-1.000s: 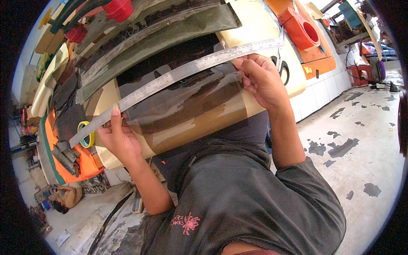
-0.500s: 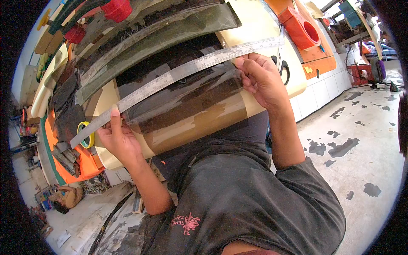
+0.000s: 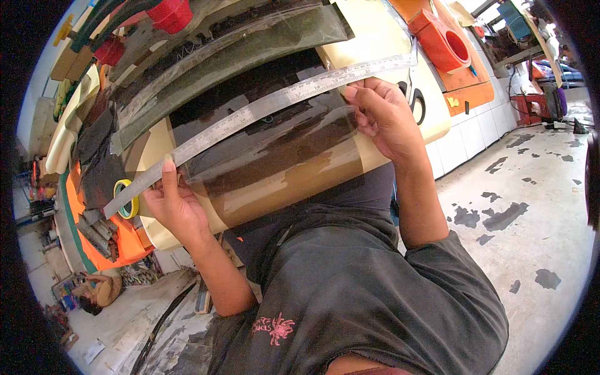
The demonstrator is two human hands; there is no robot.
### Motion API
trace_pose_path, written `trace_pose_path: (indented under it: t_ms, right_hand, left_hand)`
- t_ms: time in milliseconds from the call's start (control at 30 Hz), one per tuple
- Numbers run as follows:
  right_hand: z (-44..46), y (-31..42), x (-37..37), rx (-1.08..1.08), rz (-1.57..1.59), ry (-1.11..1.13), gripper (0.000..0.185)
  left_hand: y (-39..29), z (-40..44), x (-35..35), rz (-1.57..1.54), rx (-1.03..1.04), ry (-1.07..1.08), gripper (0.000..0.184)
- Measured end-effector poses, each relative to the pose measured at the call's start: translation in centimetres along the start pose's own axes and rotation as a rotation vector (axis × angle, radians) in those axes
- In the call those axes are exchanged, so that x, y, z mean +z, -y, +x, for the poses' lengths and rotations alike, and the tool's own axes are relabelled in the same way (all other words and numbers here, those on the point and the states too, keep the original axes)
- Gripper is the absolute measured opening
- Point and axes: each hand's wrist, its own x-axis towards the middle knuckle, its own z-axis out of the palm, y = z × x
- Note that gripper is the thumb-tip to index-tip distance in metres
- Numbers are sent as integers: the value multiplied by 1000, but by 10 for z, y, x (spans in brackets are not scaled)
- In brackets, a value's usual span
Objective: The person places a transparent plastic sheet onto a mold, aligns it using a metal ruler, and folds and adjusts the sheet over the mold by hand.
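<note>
A long steel ruler [image 3: 240, 119] lies slantwise across a sheet of dark see-through film [image 3: 281, 153], which curves over the near edge of a cream-coloured surface [image 3: 159, 147]. My left hand [image 3: 178, 203] is closed on the ruler toward its left end, thumb on top and fingers partly hidden underneath. Farther right, my right hand [image 3: 390, 119] pinches the film's edge at the ruler's lower side, and its fingertips touch or nearly touch the ruler. Black scissor handles [image 3: 417, 107] show just beside my right hand. A yellow tape roll [image 3: 127, 199] is near my left hand.
Beyond the ruler lies a folded dark green plastic strip [image 3: 250, 65]. An orange holder with a round opening [image 3: 442, 44] stands at upper right, and red cups [image 3: 172, 15] at upper left. Another person [image 3: 103, 290] is low down at far left. Peeling floor [image 3: 500, 250] extends to the right.
</note>
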Motion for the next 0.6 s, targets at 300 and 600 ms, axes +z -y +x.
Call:
trace_pose_path:
  t_ms: [300,600]
  right_hand:
    - [-4,10,10,21,42,-71,18]
    - [3,4,8,22,-60,-126,23]
  left_hand:
    - [-1,-1,0,14,1,-1,23]
    - [0,1,-2,28,9,5,23]
